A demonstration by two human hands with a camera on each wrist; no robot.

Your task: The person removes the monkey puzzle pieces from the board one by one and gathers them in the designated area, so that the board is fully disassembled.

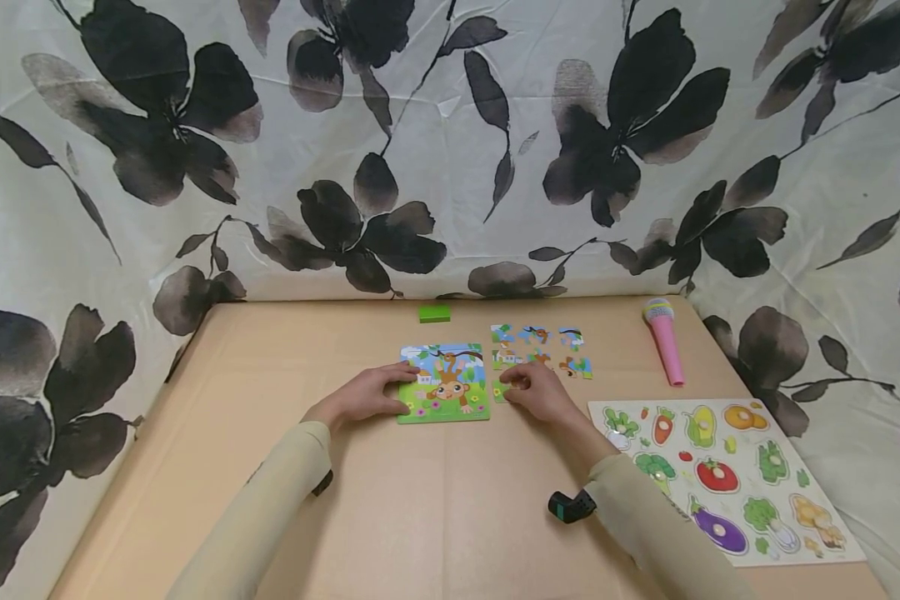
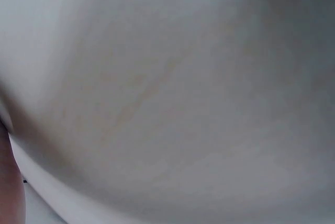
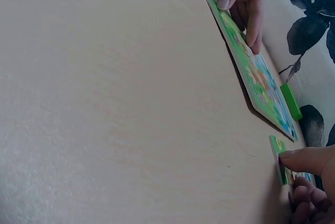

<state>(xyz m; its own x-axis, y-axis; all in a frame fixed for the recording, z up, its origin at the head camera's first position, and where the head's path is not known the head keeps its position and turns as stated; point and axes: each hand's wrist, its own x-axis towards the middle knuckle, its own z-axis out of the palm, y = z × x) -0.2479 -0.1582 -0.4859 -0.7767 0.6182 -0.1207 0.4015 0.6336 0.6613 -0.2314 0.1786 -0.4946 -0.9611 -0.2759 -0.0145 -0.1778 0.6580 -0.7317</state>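
Observation:
A square picture puzzle with a monkey hanging upside down lies on the table. My left hand rests at its left side, thumb at the lower left corner and fingertips on the picture. In the right wrist view, the left index finger stretches across the picture. Right of the puzzle, my right hand pinches a small green puzzle piece; its thumb lies on the piece, with the other fingers curled close by. Several loose puzzle pieces lie in rows beyond that hand.
Behind the puzzle sits a green block. A pink toy microphone lies at the back right. On the right, a white vegetable board passes partly under my right forearm. Floral cloth hangs behind the table.

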